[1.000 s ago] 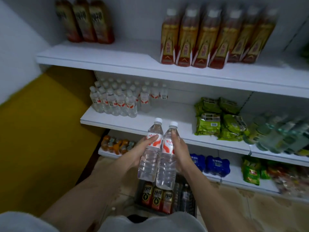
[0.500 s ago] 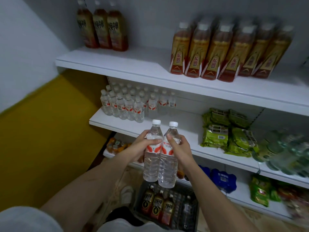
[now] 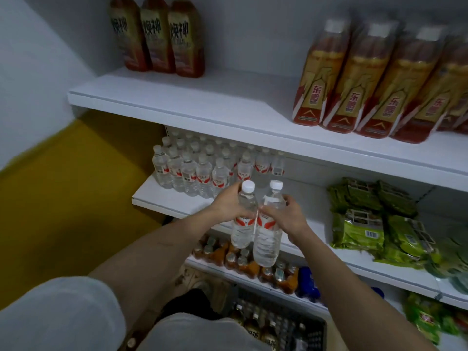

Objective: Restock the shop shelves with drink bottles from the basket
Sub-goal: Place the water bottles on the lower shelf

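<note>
Before the white middle shelf (image 3: 177,203), the left hand (image 3: 229,202) is gripping one clear plastic water bottle (image 3: 243,219) and the right hand (image 3: 287,215) is gripping a second clear water bottle (image 3: 268,236), both upright and touching. Below that shelf, the dark slatted basket (image 3: 314,333) is holding brown drink bottles (image 3: 250,325).

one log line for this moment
left hand: grips water bottle | right hand: grips second water bottle | both upright before middle shelf

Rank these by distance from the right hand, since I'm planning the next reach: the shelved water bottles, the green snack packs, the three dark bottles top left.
From the right hand:
1. Shelved water bottles, just up-left.
2. Green snack packs, right, same shelf.
3. Three dark bottles, top shelf, far left.
</note>
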`<state>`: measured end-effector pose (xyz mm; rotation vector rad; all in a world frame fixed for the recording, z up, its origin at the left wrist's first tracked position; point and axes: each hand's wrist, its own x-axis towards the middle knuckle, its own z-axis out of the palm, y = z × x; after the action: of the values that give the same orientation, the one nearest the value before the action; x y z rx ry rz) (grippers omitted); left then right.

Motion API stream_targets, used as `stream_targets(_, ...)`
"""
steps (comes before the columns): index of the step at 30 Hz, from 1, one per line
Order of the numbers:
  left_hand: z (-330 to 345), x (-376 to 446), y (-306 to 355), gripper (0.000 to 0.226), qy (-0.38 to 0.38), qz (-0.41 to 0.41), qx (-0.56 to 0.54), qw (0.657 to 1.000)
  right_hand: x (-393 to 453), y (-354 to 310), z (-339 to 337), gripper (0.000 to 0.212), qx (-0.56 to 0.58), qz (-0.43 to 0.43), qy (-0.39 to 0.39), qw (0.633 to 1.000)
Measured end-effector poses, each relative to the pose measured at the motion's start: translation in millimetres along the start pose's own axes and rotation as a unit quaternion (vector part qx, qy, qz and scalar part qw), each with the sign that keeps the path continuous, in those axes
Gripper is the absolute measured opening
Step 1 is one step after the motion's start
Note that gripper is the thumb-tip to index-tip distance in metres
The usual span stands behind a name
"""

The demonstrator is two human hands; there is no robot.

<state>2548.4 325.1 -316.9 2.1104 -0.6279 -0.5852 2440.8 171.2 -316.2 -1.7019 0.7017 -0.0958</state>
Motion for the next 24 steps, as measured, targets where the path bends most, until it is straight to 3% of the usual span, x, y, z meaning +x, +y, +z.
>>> stream_targets(6,-21.4,85.8,-29.0,0.083,-0.014,0.088,0.192,0.977,102.3,-5.9,20.2,0.069,-0.072,-0.026,0.048,0.996)
stream_targets(13,-26.6,153.8,-61.7,0.072,-0.008,0.155,0.243,0.958,186.0,-10.1,43.8,0.064,-0.183,-0.083,0.060,0.978)
stream_targets(16,-20.1,172.1,-75.5,0.067,-0.029,0.143,0.280,0.949,208.5,-6.9,50.0,0.054,-0.175,-0.111,0.068,0.976)
stream_targets(20,-6.2,186.2,-96.7,0.058,-0.007,0.141,0.305,0.942,233.8,2.5,58.1,0.052,-0.173,-0.080,0.065,0.979)
stream_targets(24,-8.8,201.1,-92.4,0.082,-0.020,0.112,0.342,0.933,249.9,11.3,63.1,0.055,-0.185,-0.037,0.058,0.980)
